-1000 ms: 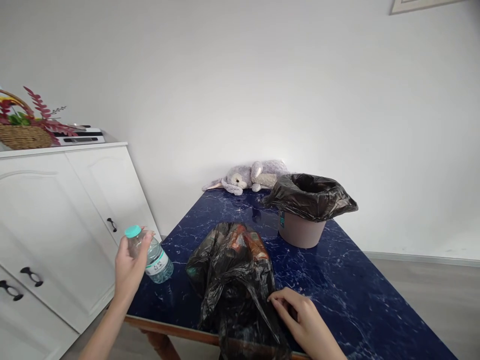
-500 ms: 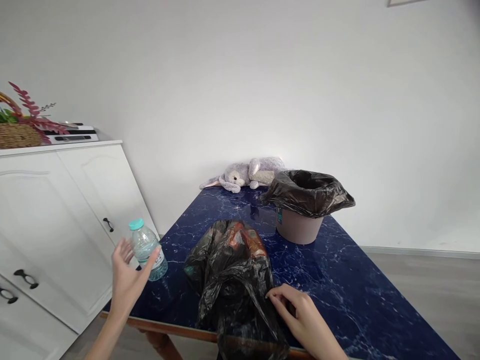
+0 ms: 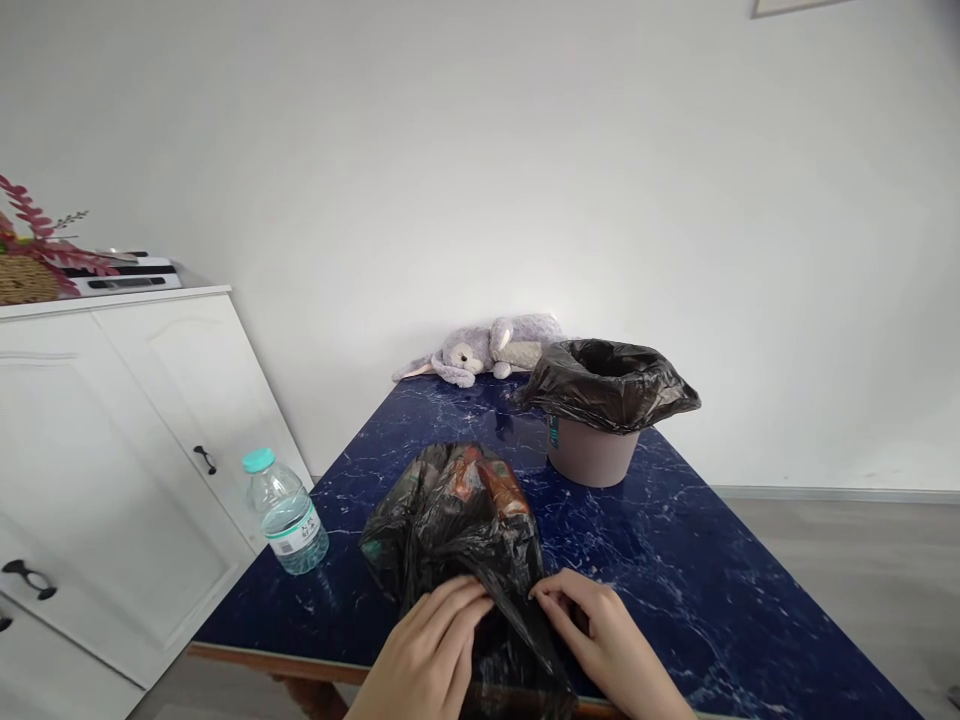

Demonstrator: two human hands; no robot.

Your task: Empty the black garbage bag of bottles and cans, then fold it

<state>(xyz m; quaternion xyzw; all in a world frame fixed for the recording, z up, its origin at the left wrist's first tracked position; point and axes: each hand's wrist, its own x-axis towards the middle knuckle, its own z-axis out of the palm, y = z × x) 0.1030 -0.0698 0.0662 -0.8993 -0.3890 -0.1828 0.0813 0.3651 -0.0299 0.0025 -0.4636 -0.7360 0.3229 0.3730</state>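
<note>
A filled black plastic bag [image 3: 457, 515] lies on the dark blue marbled table [image 3: 675, 590] near its front edge, with orange packaging showing through its top. My left hand [image 3: 431, 655] rests on the bag's near end, fingers together and pressed on the plastic. My right hand [image 3: 607, 640] sits just to the right, its fingers curled and pinching the bag's plastic. A small clear water bottle [image 3: 283, 512] with a teal cap stands upright on the table's left corner, apart from both hands.
A brown bin [image 3: 592, 450] lined with a black bag [image 3: 607, 372] stands further back on the table. A grey plush toy [image 3: 484, 350] lies at the far edge by the wall. A white cabinet [image 3: 112, 450] stands to the left, with a basket [image 3: 26, 275] on top.
My left hand let go of the water bottle, left it standing on the table, and moved right onto the black bag. My right hand stayed on the bag.
</note>
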